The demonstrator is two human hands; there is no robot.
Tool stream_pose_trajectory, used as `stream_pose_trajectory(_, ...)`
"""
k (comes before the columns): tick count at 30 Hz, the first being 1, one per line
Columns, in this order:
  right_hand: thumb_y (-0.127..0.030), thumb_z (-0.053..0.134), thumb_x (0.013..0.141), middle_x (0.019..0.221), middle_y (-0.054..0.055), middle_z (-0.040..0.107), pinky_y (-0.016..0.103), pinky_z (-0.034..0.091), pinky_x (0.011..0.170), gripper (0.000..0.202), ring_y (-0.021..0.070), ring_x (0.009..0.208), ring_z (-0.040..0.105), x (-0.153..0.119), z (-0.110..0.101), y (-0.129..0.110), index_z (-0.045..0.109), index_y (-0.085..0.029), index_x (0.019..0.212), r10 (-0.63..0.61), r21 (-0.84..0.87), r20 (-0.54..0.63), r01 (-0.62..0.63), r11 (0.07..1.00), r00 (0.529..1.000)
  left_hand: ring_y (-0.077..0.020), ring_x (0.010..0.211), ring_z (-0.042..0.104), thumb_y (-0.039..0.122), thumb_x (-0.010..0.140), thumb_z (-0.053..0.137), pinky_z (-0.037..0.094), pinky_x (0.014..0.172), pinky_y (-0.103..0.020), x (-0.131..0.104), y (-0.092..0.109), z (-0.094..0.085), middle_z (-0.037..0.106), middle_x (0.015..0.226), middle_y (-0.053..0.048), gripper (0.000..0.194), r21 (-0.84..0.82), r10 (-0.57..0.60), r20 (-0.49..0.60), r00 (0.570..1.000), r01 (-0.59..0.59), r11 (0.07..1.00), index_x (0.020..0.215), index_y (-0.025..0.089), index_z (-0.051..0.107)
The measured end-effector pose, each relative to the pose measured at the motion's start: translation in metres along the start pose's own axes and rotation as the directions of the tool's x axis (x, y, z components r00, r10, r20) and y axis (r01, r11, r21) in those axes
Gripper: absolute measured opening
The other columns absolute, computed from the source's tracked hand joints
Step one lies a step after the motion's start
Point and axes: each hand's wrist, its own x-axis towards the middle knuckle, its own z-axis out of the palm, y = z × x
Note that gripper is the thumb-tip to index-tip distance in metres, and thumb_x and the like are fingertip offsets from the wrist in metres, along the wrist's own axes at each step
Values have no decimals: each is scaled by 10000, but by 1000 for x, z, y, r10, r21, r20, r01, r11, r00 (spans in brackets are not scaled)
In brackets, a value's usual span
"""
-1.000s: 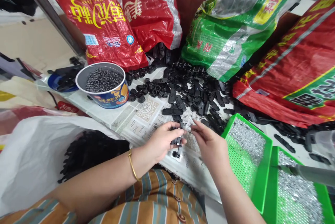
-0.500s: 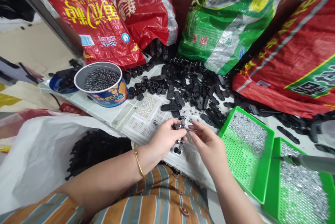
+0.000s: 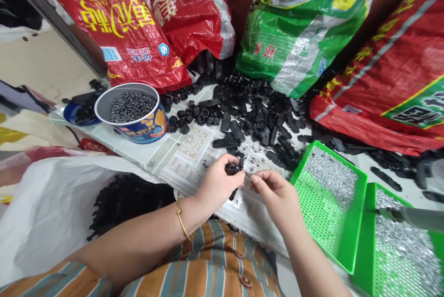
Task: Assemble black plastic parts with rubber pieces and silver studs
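Observation:
Near the table's front edge my left hand (image 3: 222, 179) is closed round a small black plastic part (image 3: 233, 167), much of it hidden by the fingers. Close beside it on the right, my right hand (image 3: 275, 190) pinches with thumb and forefinger; whatever is between those fingertips is too small to name. Just beyond both hands lie loose flat black pieces (image 3: 226, 141) and a spread pile of black parts (image 3: 258, 112). A blue tub (image 3: 144, 131) full of tiny dark pieces stands to the left.
Two green perforated trays (image 3: 350, 237) with small silvery pieces are at the right, a grey tool (image 3: 416, 217) reaching over one. Red sacks (image 3: 138, 47) and a green sack (image 3: 263, 52) stand behind. A white bag (image 3: 52, 200) holding black parts is at the lower left.
The black part has turned in my left hand and is more covered by the fingers. My right hand's fingers have drawn closer together in a pinch.

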Motion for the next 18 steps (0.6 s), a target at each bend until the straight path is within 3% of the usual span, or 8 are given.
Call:
stream_pose_trajectory(3, -446, 584, 756, 629, 0, 584, 271, 413, 595, 261, 138, 592, 510, 3, -1, -2, 594, -189, 715, -3, -77, -22, 1, 997, 1000, -107, 503, 527, 212, 692, 586, 397, 508, -208, 2, 2, -1, 562, 514, 42, 199, 5, -7, -12, 1000, 7, 1000, 869, 198, 497)
stream_pose_trajectory(6, -428, 580, 757, 677, 12, 611, 283, 412, 617, 236, 148, 613, 522, 4, 0, -3, 613, -195, 737, -91, -250, -94, 65, 966, 991, -106, 482, 510, 228, 701, 579, 378, 479, -206, 4, 3, -1, 554, 503, 44, 182, 10, -19, -16, 1000, 19, 1000, 861, 204, 495)
stream_pose_trajectory(11, -405, 534, 770, 665, 24, 641, 286, 418, 593, 230, 168, 607, 563, 11, -7, -4, 622, -197, 729, -39, -335, 30, 47, 941, 999, -110, 516, 531, 254, 711, 591, 396, 508, -212, 5, 1, -4, 579, 548, 27, 198, 52, 2, -7, 1000, -2, 999, 887, 204, 512)
stream_pose_trajectory(15, -314, 496, 790, 873, 51, 685, 310, 409, 660, 202, 198, 735, 604, 29, -15, -10, 665, -219, 850, -200, -689, -54, 109, 717, 978, -105, 518, 521, 288, 731, 582, 375, 493, -204, 2, 3, -6, 558, 553, 27, 215, -82, -105, 18, 994, 106, 991, 911, 197, 505)
stream_pose_trajectory(18, -327, 480, 816, 919, 75, 668, 310, 390, 630, 223, 213, 766, 604, 51, -13, -13, 662, -213, 874, -258, -805, -41, 121, 581, 965, -92, 518, 532, 242, 741, 537, 376, 485, -202, -4, 9, -7, 559, 650, 20, 157, -204, -209, 54, 977, 215, 955, 883, 193, 492)
